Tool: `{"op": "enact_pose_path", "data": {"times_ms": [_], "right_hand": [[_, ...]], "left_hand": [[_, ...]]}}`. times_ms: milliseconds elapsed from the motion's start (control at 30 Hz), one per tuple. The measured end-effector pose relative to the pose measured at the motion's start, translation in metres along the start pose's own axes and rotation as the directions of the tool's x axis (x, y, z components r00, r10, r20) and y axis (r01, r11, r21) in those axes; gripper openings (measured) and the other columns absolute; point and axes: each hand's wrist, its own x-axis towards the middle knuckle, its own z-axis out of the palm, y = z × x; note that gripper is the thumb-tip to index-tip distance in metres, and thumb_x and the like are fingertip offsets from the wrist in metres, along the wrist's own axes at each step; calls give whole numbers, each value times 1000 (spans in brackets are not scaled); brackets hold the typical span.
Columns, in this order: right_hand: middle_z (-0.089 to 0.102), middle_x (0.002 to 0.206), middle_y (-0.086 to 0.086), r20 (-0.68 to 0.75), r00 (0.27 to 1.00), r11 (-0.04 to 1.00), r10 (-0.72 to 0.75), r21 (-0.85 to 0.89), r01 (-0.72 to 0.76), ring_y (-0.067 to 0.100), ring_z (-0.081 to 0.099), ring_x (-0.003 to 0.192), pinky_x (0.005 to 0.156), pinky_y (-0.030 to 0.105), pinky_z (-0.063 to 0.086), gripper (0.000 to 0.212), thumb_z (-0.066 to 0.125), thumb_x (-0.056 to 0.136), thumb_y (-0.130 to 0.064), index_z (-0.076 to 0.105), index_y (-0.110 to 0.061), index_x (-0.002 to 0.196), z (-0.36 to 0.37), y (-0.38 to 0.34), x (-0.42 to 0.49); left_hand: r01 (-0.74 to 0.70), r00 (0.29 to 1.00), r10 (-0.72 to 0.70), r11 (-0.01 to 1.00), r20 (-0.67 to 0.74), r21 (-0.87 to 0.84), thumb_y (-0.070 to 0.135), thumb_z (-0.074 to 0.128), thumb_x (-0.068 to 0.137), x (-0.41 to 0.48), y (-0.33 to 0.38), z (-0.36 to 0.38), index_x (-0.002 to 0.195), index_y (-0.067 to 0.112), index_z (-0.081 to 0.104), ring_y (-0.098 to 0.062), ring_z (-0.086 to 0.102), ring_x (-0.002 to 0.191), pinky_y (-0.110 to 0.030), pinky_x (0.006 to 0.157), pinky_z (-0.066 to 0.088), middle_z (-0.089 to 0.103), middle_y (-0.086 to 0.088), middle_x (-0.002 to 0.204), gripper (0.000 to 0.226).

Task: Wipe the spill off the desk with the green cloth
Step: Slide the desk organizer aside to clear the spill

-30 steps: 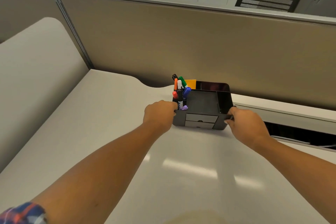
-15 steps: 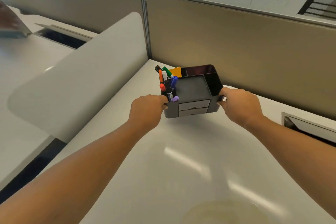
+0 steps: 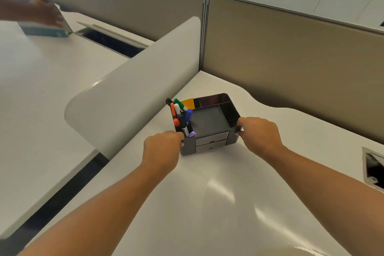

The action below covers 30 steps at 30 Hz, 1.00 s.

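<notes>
- White desk top (image 3: 207, 203) fills the near part of my view, glossy, with both bare forearms reaching forward across it.
- At the very bottom edge, nearer than both hands and between the forearms, I see a faint curved sheen on the surface; I cannot tell whether that is the spill.
- I cannot find the green cloth in this view, so I cannot place it relative to either hand.
- My left hand (image 3: 162, 149) is curled closed on the front left corner of the black desk organizer (image 3: 207, 129), fingers wrapped over its rim just below the markers.
- My right hand (image 3: 259, 133) is curled closed on the organizer's right wall, fingertips over the edge.
- The organizer sits between the two hands; whether its base touches the desk I cannot tell.
- Two small grey drawers (image 3: 211, 141) face me, between the hands.
- Markers (image 3: 180, 116) stand in the left compartment just beyond my left hand: orange, red, green, blue, purple and a black one.
- A yellow pad (image 3: 188, 103) stands behind the markers.
- Right of my right forearm there is a cable cut-out (image 3: 374, 169) in the desk.
- Beyond my left hand a pale curved divider (image 3: 135, 97) runs to the beige partition (image 3: 291, 58).
- Far left, another person's hand (image 3: 41, 12), blurred, rests on a box on the neighbouring desk.
</notes>
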Motion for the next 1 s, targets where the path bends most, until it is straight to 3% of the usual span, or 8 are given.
{"op": "enact_pose_path", "data": {"times_ms": [100, 400, 500, 600, 700, 767, 900, 1000], "right_hand": [[73, 88, 0, 8, 1000, 1000, -9, -11, 9, 21, 54, 65, 55, 28, 43, 10, 67, 94, -32, 69, -27, 101, 8, -2, 4], [74, 90, 2, 40, 999, 999, 15, 29, -17, 19, 53, 66, 59, 29, 47, 11, 67, 95, -32, 70, -24, 102, 19, 2, 2], [73, 101, 4, 85, 996, 993, 27, 115, -37, 23, 62, 78, 65, 34, 53, 15, 66, 95, -26, 69, -22, 109, 13, 1, -2], [69, 121, 3, 88, 995, 978, 41, 199, -58, 27, 66, 101, 81, 40, 57, 33, 69, 93, -30, 63, -24, 125, 1, 2, -13], [63, 133, -1, 83, 991, 952, 109, 277, -128, 25, 63, 113, 87, 38, 53, 41, 66, 94, -36, 56, -28, 133, -9, 8, -43], [62, 135, -4, 93, 982, 920, 163, 346, -185, 22, 62, 115, 88, 36, 52, 41, 64, 94, -39, 55, -30, 133, -12, 14, -76], [64, 128, -10, 195, 949, 845, 246, 437, -309, 15, 63, 111, 87, 36, 52, 32, 63, 95, -40, 60, -32, 126, -6, 35, -163], [68, 114, -14, 271, 881, 712, 389, 518, -474, 7, 65, 98, 78, 34, 54, 22, 69, 92, -37, 67, -32, 113, 1, 68, -243]], "left_hand": [[7, 999, -7, 1000, 43, -1, 34, 61, 92, 1, -2, 8, 117, 32, 58, -18, 61, 70, -27, 56, 46, 67, 3, 94, 26], [-5, 998, 6, 1000, 70, -13, 32, 63, 91, -2, 3, 18, 118, 30, 57, -16, 56, 65, -29, 56, 49, 66, 2, 96, 28], [11, 997, -8, 999, 72, -42, 34, 60, 92, -4, 4, 19, 117, 31, 59, -16, 57, 65, -28, 53, 41, 66, 4, 95, 25], [49, 999, -50, 992, -3, -116, 41, 48, 97, -13, 5, 19, 124, 34, 58, -15, 61, 68, -26, 53, 41, 69, 6, 98, 30], [86, 994, -98, 975, -49, -207, 47, 41, 97, -37, 12, 25, 148, 39, 26, -11, 62, 65, -24, 51, 50, 71, 6, 92, 54], [93, 995, -101, 959, -16, -269, 50, 39, 96, -61, 21, 34, 152, 38, 12, -10, 62, 61, -22, 51, 52, 71, 8, 88, 63], [-3, 1000, 4, 950, 4, -313, 52, 42, 94, -104, 46, 48, 142, 32, 43, -13, 68, 86, -26, 67, 52, 72, 11, 105, 51], [-129, 990, 142, 936, 15, -327, 49, 44, 94, -125, 78, 51, 131, 27, 55, -17, 64, 99, -33, 75, 53, 69, 7, 110, 44]]}}
